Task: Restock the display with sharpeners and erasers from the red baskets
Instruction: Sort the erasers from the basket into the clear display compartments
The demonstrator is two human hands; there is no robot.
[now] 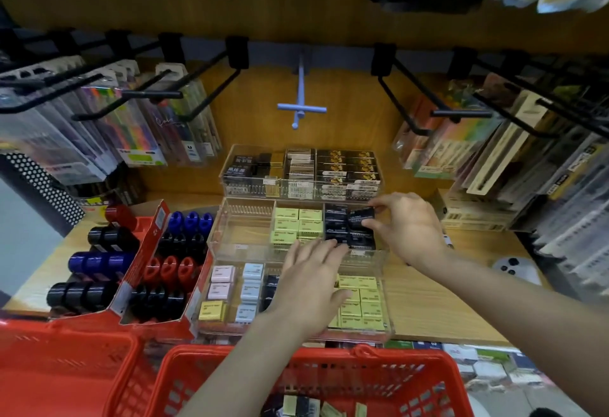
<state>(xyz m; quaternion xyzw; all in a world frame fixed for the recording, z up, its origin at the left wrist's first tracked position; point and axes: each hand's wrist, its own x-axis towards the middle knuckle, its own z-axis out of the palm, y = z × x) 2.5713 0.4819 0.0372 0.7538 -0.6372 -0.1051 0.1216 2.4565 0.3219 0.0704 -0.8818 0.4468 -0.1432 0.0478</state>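
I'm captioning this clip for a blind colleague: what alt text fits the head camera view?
A person's right hand pinches a black eraser over the black stack in the middle tier of a clear acrylic display, while the left hand reaches flat toward that tier's front. Yellow erasers fill the next compartment; a red basket sits below.

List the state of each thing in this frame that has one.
Right hand: pinching a black eraser over the middle tray's right compartment.
Left hand: open, fingers straight above the trays.
Middle tray: left compartment bare, centre holds yellow erasers.
Right basket: a few erasers left inside.
Blue hook: bare.
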